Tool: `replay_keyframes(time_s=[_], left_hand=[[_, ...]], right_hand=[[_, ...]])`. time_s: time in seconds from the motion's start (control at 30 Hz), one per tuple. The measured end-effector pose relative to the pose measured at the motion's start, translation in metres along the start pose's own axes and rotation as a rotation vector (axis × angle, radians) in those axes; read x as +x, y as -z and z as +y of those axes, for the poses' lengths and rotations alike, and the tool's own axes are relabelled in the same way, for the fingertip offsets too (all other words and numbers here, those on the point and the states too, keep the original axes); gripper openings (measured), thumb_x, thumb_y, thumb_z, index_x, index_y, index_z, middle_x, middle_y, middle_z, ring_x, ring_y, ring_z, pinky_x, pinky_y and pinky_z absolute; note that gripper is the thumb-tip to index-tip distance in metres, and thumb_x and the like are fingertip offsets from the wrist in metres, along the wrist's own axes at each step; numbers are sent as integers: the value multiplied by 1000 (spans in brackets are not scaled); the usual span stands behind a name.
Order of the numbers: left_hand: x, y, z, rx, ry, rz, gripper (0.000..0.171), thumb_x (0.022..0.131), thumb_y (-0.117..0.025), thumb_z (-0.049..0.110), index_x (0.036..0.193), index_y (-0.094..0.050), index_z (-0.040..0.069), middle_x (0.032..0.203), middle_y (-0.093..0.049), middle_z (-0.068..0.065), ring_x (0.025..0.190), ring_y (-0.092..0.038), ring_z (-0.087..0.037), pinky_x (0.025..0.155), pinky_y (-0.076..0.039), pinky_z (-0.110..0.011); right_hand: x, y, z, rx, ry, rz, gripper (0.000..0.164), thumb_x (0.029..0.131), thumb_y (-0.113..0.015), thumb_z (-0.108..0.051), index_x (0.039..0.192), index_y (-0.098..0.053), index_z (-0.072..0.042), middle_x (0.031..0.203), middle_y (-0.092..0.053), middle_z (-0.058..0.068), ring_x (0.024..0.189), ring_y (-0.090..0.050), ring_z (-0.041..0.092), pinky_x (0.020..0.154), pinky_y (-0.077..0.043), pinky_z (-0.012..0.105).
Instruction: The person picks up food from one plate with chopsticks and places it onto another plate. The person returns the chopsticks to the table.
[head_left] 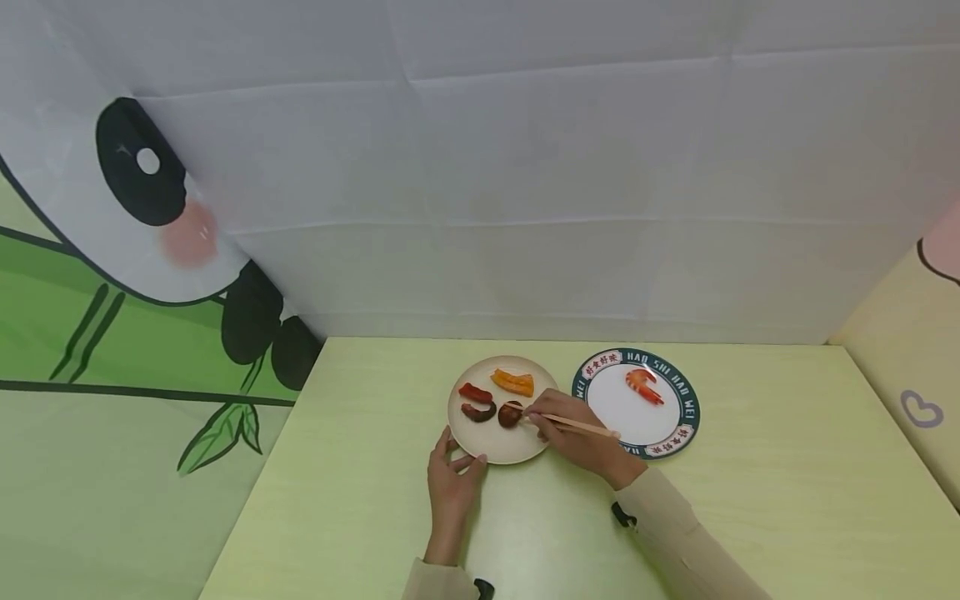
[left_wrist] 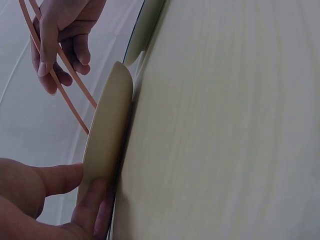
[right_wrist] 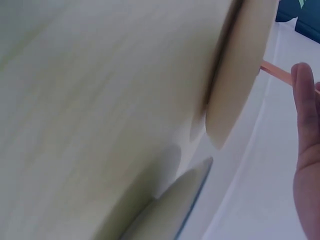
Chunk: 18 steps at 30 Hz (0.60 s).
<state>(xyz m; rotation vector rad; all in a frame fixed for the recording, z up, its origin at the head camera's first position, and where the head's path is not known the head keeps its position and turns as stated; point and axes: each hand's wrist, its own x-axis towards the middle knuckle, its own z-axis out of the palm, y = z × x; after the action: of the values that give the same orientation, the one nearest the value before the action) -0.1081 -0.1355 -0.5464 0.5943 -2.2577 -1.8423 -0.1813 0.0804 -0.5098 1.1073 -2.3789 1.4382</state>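
My right hand holds a pair of wooden chopsticks over the cream plate. Their tips are at a round brown piece of food; whether they grip it is too small to tell. Also on this plate lie a yellow-orange piece, a red piece and a dark curved piece. At the plate's near left edge, my left hand holds the rim between thumb and fingers. In the left wrist view, the chopsticks reach down behind the plate's rim.
Right of the cream plate stands a white plate with a dark lettered rim, bearing an orange-red shrimp. Both plates are on a pale yellow-green table. A white sheet hangs behind, and a cartoon-printed panel borders the left.
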Motion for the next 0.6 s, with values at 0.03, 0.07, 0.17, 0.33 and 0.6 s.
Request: replay_keyframes(time_s=[0.03,0.07,0.17,0.33,0.6], left_hand=[[0,0,0,-1,-1,0,78,87,-76,-8,156,-39,-11,131,-55,-26,98,-71,-31,72,-52,-19],[0,-1,0,1,-2,-1,78,88,-76,-8,156,-39,-11,131,-54,-26,98,-71,-31,72,-52,-19],[0,-1,0,2,-18,-6,78,87,-77,-8,155,-39,-12,131,-54,-27,97,-71,-31,71,-52,-18],[0,0,1,-2,-35,-9,78,87,-77,-7,154,-39,-13,129,-55,-27,96,-72,-33,71,-52,-19],[-1,0,3,-4,-19,-4,78,87,-78,-6,155,-40,-12,130,-56,-27,98,-72,-34,72,-51,-20]], right_hand=[[0,1,0,-3,2,-4,13,98,-69,5,106,-78,2,92,-71,13,73,-60,7,67,-56,25],[-1,2,1,-11,-1,-14,13,98,-69,4,106,-79,1,93,-72,13,73,-60,6,67,-56,25],[0,7,0,-32,5,-42,16,96,-69,7,107,-79,0,94,-72,11,76,-61,6,70,-57,25],[2,14,-5,-92,76,-75,16,96,-70,6,107,-79,-2,96,-73,8,82,-62,9,73,-57,27],[2,15,-11,-125,147,-85,16,95,-71,7,105,-79,-2,98,-74,8,86,-67,14,79,-60,30]])
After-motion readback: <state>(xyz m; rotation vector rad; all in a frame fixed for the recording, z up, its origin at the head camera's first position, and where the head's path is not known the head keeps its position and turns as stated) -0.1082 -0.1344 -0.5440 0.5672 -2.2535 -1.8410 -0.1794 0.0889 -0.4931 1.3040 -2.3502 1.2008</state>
